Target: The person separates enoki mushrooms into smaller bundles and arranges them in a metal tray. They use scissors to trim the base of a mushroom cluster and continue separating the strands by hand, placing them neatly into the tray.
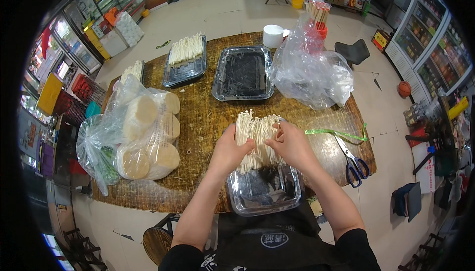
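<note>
A bundle of enoki mushrooms [258, 141] lies across the far half of a clear plastic tray [265, 193] at the near table edge. My left hand [233, 148] grips the bundle's left side, thumb on top. On the right side, my right hand [291, 143] holds mushroom stems between thumb and fingers. Beyond them sits a black plastic tray [243, 72] with nothing in it. Another tray [185, 72] at the far left holds enoki mushrooms [185, 48] in its far part. Scissors [352, 161] with blue handles lie right of my right hand, beside a green ribbon [334, 133].
Plastic bags of round pale food stacks [148, 137] cover the table's left side. A crumpled clear bag [311, 70], a white paper roll [273, 36] and a red holder of chopsticks [321, 31] stand at the far right. A round stool [157, 245] is below the near edge.
</note>
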